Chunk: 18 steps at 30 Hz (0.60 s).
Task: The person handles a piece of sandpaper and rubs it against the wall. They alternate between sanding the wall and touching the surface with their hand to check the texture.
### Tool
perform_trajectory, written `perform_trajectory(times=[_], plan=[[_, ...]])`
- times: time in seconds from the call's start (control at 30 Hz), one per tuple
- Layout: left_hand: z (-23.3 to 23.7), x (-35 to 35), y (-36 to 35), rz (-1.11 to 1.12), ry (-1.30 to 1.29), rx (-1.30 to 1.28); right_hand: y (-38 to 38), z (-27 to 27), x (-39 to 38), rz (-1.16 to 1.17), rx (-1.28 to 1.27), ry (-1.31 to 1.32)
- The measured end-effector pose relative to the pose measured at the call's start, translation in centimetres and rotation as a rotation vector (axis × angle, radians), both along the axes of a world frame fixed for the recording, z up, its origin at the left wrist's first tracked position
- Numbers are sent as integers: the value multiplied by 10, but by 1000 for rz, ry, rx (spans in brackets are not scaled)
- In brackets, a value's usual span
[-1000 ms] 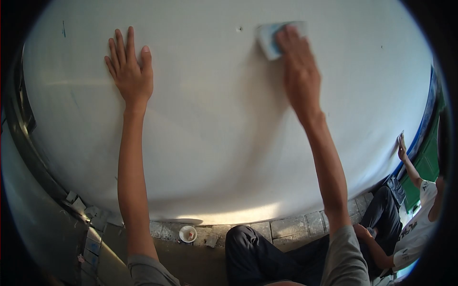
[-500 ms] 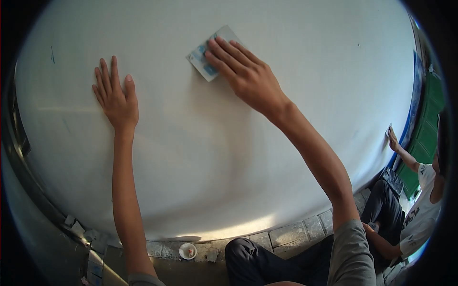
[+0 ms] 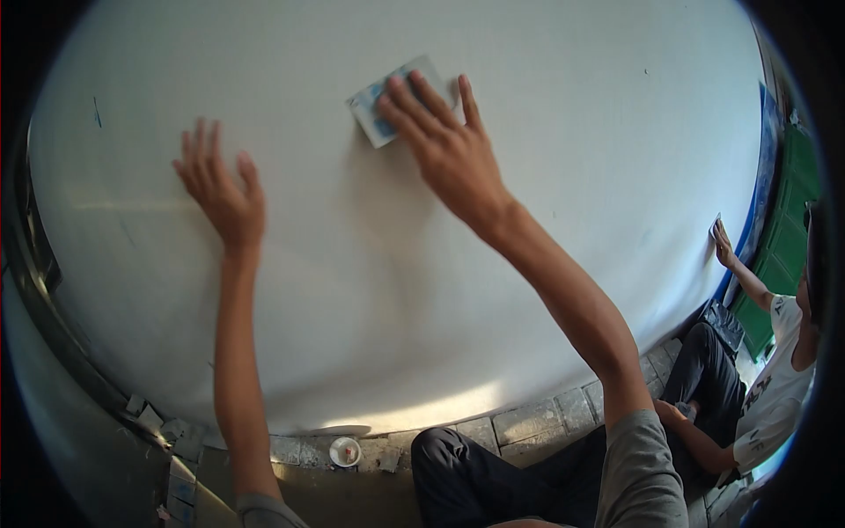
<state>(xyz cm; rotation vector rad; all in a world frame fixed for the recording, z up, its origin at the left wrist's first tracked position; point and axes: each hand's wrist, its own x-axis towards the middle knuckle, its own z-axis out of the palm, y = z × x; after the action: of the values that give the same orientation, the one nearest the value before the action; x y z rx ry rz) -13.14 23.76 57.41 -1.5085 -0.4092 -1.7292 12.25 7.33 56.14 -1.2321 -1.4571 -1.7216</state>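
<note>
A large pale wall panel (image 3: 334, 290) fills most of the head view. Upper centre, my right hand (image 3: 440, 145) lies over a thin white and blue sheet (image 3: 374, 110), its fingers pressing the sheet to the panel and one finger spread to the right, off it. Part of the sheet is hidden under the fingers. At the left, my left hand (image 3: 222, 189) is slightly blurred, with its fingers apart and nothing in it; whether it touches the panel I cannot tell. A small blue mark (image 3: 97, 112) shows on the panel at the far upper left.
A person (image 3: 779, 387) sits at the right, one hand (image 3: 723, 245) at the panel with a small pad. Grey paving blocks (image 3: 528, 422) run along the panel's foot, with a small white cup (image 3: 345, 452) on them. A green door (image 3: 783, 238) stands far right.
My left hand has shifted slightly down and right. My right hand has tilted, one finger spreading away from the others, while the sheet has turned a little. The other person's hand is slightly higher.
</note>
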Motion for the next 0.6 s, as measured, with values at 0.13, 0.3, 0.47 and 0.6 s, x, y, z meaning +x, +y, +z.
perform_trajectory(times=[0.13, 0.3, 0.47, 0.6], plan=[[-19, 66, -98, -226, 396, 122, -11, -11, -22, 27, -12, 70], [-15, 114, -114, -258, 393, -117, -18, -21, -17, 13, -68, 111], [-7, 112, -101, 16, 441, -7, -47, -45, -5, 130, -123, 136], [9, 93, -78, 236, 450, 121, -104, -143, 10, 828, -313, 478]])
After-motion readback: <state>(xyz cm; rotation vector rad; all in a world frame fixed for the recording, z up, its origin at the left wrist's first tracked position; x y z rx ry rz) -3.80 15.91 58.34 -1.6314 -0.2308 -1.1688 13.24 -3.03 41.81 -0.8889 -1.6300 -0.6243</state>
